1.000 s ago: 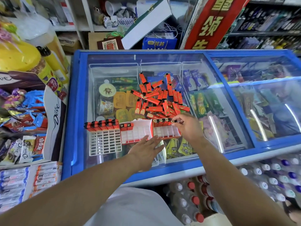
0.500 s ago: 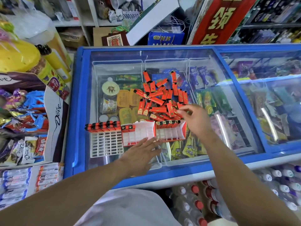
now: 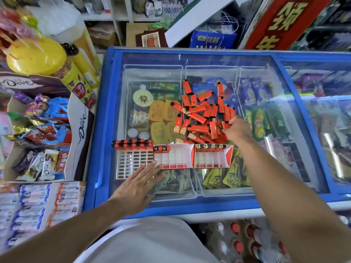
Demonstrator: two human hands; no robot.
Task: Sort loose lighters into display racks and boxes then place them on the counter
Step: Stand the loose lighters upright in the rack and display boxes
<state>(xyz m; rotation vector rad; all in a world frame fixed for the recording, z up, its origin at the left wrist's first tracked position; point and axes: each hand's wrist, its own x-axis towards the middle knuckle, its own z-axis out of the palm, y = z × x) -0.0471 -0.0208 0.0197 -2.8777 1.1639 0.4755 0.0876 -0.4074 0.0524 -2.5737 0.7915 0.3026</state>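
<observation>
The loose lighters [image 3: 201, 114] lie in a jumbled red heap on the glass lid of the blue chest freezer [image 3: 106, 130], toward the middle of the left pane; they overlap so much that an exact count is not possible, though well over 20 show. The right hand [image 3: 236, 128] reaches into the near right edge of the heap, and its fingers [image 3: 226, 130] curl down among the lighters; they hide what lies under them, so whether they have pinched a lighter cannot be told. Just in front of the heap stand 3 containers side by side in a row. The white grid rack [image 3: 133, 162] on the left carries 1 row of 5 red lighters with black caps along its far edge, the rest of its cells bare. The left red-and-white box [image 3: 174, 156], touching the rack, holds 2 lighters in its far left corner. The right red-and-white box [image 3: 212, 156], touching the first box, holds 4 lighters along its far wall, seen only from their metal tops. The left hand [image 3: 138, 185] lies flat on the glass with fingers [image 3: 152, 168] straight and spread, released, the tips touching the near edge of the rack and the left box's near corner. Under the glass, frozen goods show dimly through reflections. At the left edge a Dove carton [image 3: 79, 126] of wrapped sweets is partly cut off, and bottles [image 3: 235, 242] below the freezer are half hidden by the right forearm.
</observation>
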